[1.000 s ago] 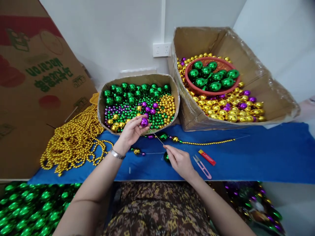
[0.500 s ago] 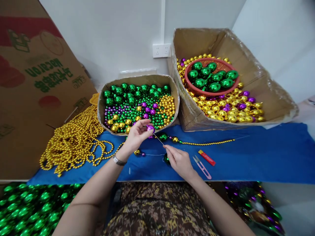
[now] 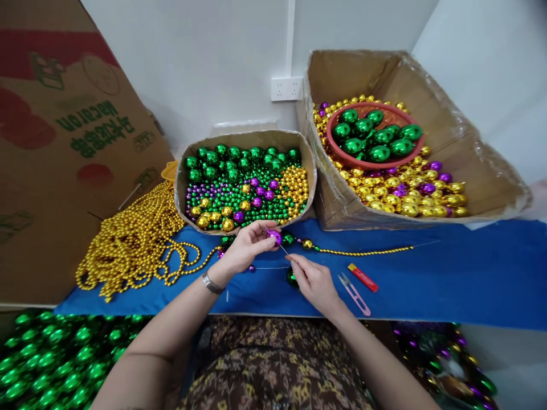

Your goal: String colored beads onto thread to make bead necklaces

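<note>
Between the thumb and fingers of my left hand [image 3: 251, 246] is a shiny purple bead [image 3: 274, 237]. My right hand [image 3: 314, 282] pinches a thin needle [image 3: 284, 249] whose far end meets the bead; a short tip seems to show on its other side. A fine thread [image 3: 269, 267] runs left from near my right fingers to a small purple bead [image 3: 252, 268] on the blue cloth. A dark green bead [image 3: 292, 277] lies beside my right fingers, partly hidden. Behind my hands stretches a strung strand with a green bead [image 3: 288, 238] and a gold bead [image 3: 307, 244].
A low carton [image 3: 182, 199] of sorted beads stands behind my hands. A larger carton [image 3: 337, 210] at right holds gold beads and a red bowl [image 3: 367, 164]. Pink thread snips [image 3: 354, 294] and a red-yellow lighter [image 3: 363, 278] lie right. Gold bead chains [image 3: 132, 245] heap at left.
My left hand and the purple bead have shifted slightly right and down, nearer my right hand. Less needle shows between the bead and my right fingers. The whole view has shifted a little.
</note>
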A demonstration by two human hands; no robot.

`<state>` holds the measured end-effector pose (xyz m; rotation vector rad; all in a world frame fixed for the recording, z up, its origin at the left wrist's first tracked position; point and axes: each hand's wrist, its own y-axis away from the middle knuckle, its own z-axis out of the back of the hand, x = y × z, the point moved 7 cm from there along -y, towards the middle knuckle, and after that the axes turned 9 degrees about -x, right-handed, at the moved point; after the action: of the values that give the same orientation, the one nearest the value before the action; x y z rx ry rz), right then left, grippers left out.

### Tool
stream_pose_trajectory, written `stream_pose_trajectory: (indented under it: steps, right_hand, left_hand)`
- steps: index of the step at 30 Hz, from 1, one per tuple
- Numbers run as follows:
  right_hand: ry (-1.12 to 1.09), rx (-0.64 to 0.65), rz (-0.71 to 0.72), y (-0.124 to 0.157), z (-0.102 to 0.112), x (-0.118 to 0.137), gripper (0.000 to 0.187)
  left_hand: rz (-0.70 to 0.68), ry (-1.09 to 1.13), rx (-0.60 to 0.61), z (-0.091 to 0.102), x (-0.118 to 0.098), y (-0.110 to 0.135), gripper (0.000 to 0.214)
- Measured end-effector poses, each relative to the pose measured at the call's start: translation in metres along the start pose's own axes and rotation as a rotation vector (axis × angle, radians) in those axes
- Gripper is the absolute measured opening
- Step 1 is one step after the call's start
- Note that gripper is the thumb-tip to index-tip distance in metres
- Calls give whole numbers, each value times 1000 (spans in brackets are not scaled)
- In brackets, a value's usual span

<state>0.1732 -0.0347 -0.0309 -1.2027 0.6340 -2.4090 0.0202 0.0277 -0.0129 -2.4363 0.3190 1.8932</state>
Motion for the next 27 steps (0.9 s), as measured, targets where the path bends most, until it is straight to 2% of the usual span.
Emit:
stream_pose_trajectory:
  steps: [3,7,9,11,13,16,19,22,23,25,27]
  right_hand:
    - [6,-7,9,1,2,-2,29]
    - [41,-52,7,4,4,-6,27]
    - [47,-65,8,4,5,-7,27]
    - [50,-65,7,4,4,-7,27]
    - [58,-63,4,3,3,-8,27]
    - [64,-69,12,2,2,-8,28]
    - [62,-67,16,2,1,-8,28]
    - [56,-60,9,3,1,-8,28]
    - [53,-61,6,3,2,-8,27]
    - [44,-59,5,3,2,-7,27]
    - [35,-62,13,3,3,-5,27]
  left_hand:
    - [-52,-60,-11,9,-11,-2,40]
    - [-169,-184,-183,43,-34,-24,35]
    - [-304,-420,-322,67,-51,-43,30]
    - [-441,-799,-474,89,-68,-65,21]
    - [-413,-1131,-507,103,-72,-90,20]
    - [-330,-1287,-472,114,-68,-120,21]
    - [-312,-1258,-458,111,-66,-131,18]
    - [-336,-1216,-469,101,-66,-122,15]
    - [-339,-1132,-470,98,-65,-115,14]
    - [-296,-777,-430,90,-61,-99,15]
    - [-190,-294,-339,78,-50,-80,18]
